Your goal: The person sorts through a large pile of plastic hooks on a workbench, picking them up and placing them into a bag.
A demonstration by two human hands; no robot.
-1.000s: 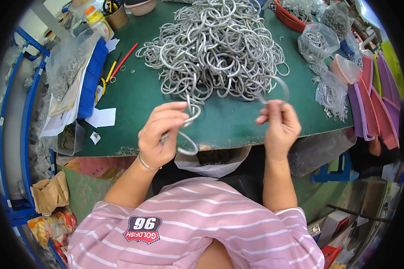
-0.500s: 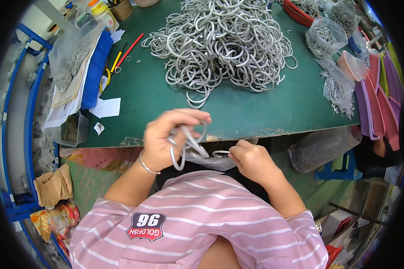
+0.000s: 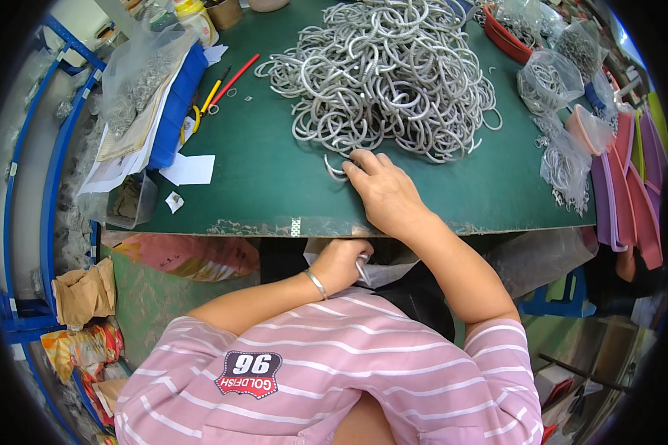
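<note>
A large heap of silver-grey, C-shaped open bangles [image 3: 393, 89] lies on the green tabletop [image 3: 260, 178]. At the heap's near edge, my right hand [image 3: 386, 194] reaches over the table with its fingers curled down on a loose open bangle [image 3: 334, 170]. The fingertips are partly hidden behind the hand. Below the table's front edge, my left hand [image 3: 338, 265] is closed around a few silver bangles [image 3: 362, 268], whose ends stick out beside the thumb. A pale plastic bag [image 3: 388, 274] sits open at my lap, right of the left hand; its contents are hidden.
Yellow-handled pliers [image 3: 204, 104] and a red stick [image 3: 237, 78] lie left of the heap. A blue tray [image 3: 178, 111] with papers and bagged parts stands at the left, a clear plastic box [image 3: 133, 204] before it. At the right are bagged metal pieces [image 3: 564, 170] and a red basin [image 3: 503, 37].
My right hand has moved from below the table edge up to the bangle near the heap. My left hand has lowered below the table edge, still holding bangles. The view has shifted slightly.
</note>
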